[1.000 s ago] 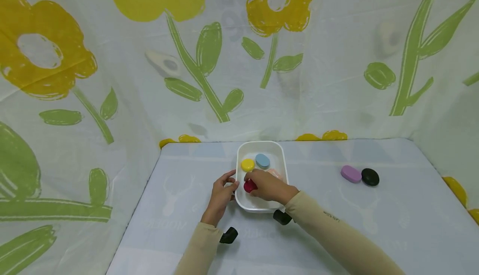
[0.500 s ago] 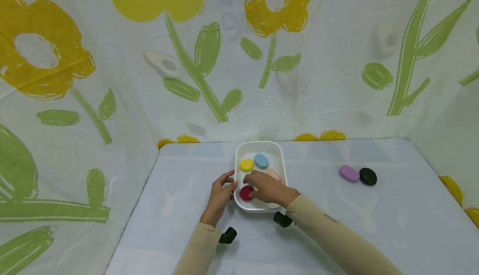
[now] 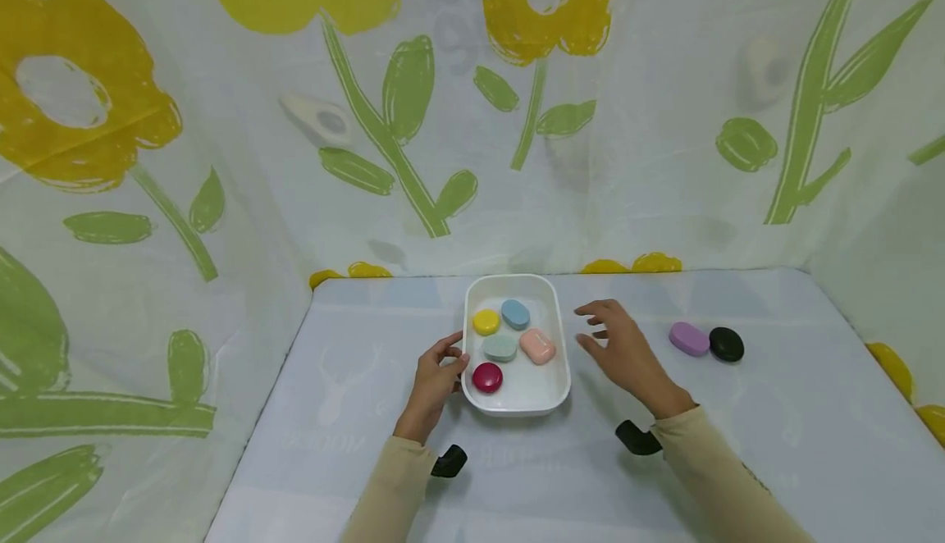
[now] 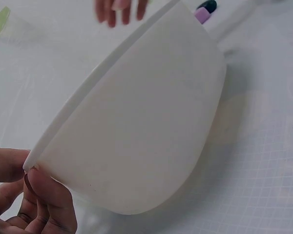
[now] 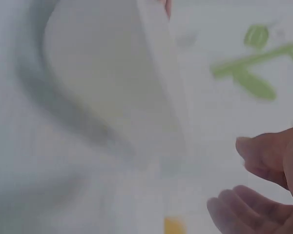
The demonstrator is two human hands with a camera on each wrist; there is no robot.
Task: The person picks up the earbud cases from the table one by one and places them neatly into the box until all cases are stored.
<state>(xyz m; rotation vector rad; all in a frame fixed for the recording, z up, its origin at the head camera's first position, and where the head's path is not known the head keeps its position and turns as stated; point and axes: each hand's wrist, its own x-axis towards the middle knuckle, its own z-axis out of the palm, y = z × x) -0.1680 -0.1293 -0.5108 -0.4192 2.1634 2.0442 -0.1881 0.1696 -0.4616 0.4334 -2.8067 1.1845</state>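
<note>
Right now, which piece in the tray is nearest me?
The red one, near left in the tray; the yellow one, blue one, green one and pink one lie farther away.

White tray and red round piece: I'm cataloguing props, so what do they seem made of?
White tray: probably moulded plastic, smooth and satin, going by its plain wall and rounded corners. Red round piece: glossy, with a pale sheen on top; perhaps plastic, soap or polished stone.
</note>
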